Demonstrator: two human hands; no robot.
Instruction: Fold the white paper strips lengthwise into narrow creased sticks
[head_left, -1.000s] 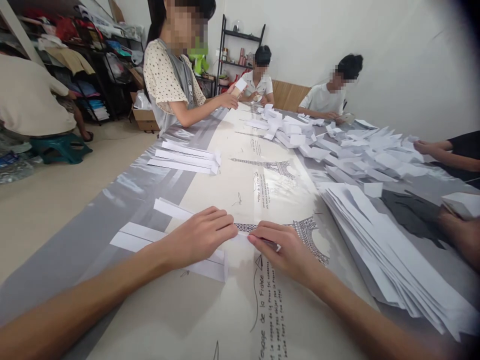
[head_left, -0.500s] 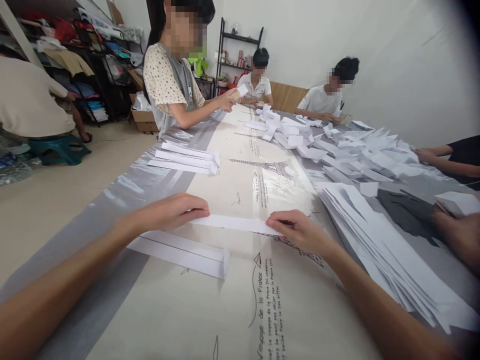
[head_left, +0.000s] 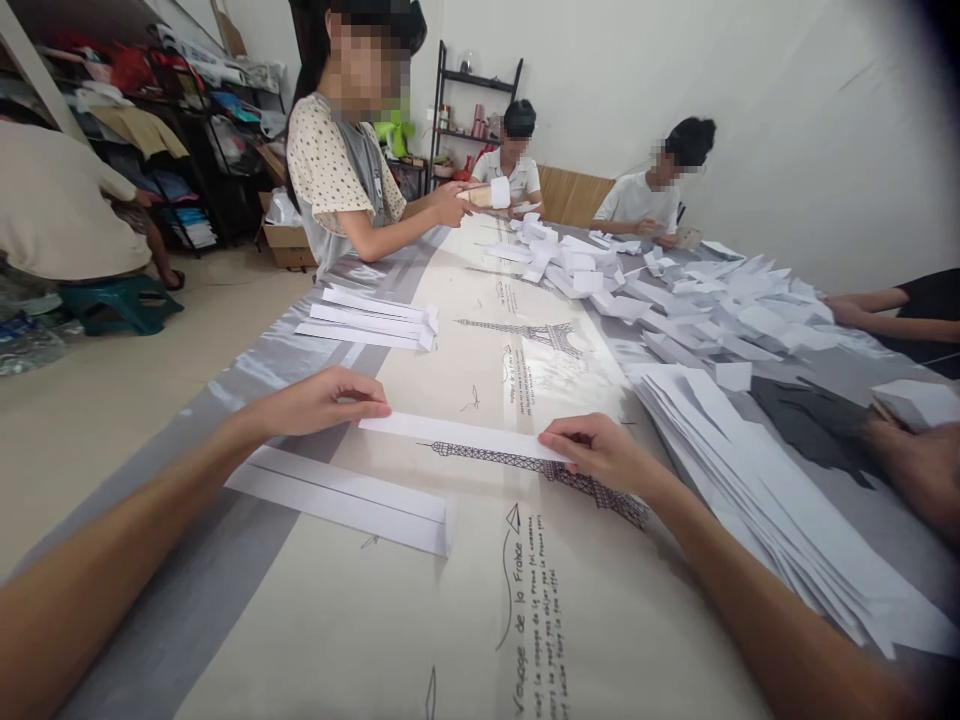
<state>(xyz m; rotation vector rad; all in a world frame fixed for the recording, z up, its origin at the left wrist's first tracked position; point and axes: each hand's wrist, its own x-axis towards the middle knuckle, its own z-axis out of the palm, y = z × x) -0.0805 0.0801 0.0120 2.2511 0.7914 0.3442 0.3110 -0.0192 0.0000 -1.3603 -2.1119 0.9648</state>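
A narrow white paper strip (head_left: 457, 433) stretches sideways between my two hands, over the tablecloth (head_left: 360, 620) printed with Eiffel Towers. My left hand (head_left: 337, 400) pinches its left end between thumb and fingers. At the other end, my right hand (head_left: 589, 442) grips the strip the same way. Closer to me lie white folded strips (head_left: 345, 498) side by side, with a raised flap at their right end. Farther off, several similar strips (head_left: 367, 318) rest on the left part of the table.
A stack of long white paper sheets (head_left: 757, 500) lies on the right. Behind it spreads a heap of folded white papers (head_left: 720, 300) and a dark grey piece (head_left: 814, 425). A co-worker (head_left: 345, 170) stands at the left edge holding a paper piece; others sit around the table.
The strip and my left hand have shifted left and slightly away from me, showing more of the printed tower. My right hand has barely moved. The standing co-worker's paper piece has turned.
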